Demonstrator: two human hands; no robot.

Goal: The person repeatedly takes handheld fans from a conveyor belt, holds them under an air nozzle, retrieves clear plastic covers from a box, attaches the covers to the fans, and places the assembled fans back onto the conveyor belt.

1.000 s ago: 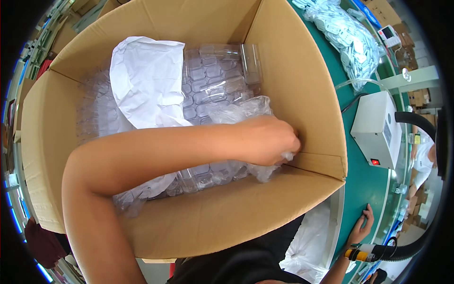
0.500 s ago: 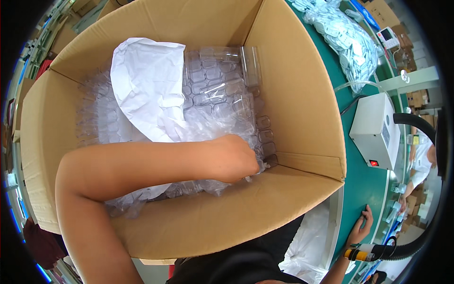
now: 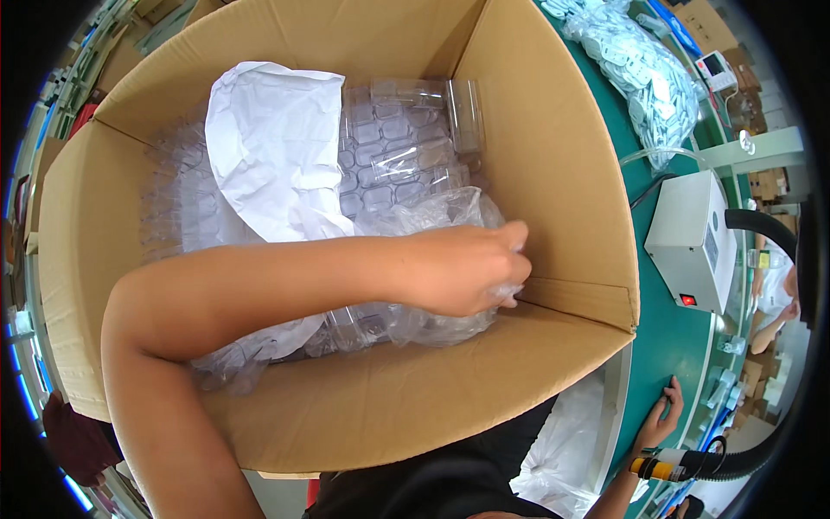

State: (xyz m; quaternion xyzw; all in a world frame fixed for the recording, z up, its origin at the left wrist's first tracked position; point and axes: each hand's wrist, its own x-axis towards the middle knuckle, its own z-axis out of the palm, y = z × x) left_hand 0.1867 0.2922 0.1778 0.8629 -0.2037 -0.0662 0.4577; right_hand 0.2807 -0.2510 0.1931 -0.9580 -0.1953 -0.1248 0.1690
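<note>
My left arm reaches across the large cardboard box (image 3: 389,424). Inside it my left hand (image 3: 480,266) is closed on a crumpled clear plastic bag (image 3: 454,208), whose folds spread around the wrist and below it. Under the bag lie rows of clear plastic containers (image 3: 380,134), with a few loose ones on top at the far right. A creased white paper sheet (image 3: 272,143) covers the middle of the pile. To the right, outside the box, my right hand (image 3: 664,415) rests on the green table with its fingers stretched out and nothing in it.
On the green table (image 3: 670,346) stand a white machine box (image 3: 687,238) with a red switch and, farther back, a bag of pale blue parts (image 3: 644,86). A black hose (image 3: 735,463) crosses near my right hand. Another person (image 3: 774,290) is at the far right.
My left hand has moved right and slightly away from me, drawing the plastic bag toward the box's right wall. My right hand has stayed in place.
</note>
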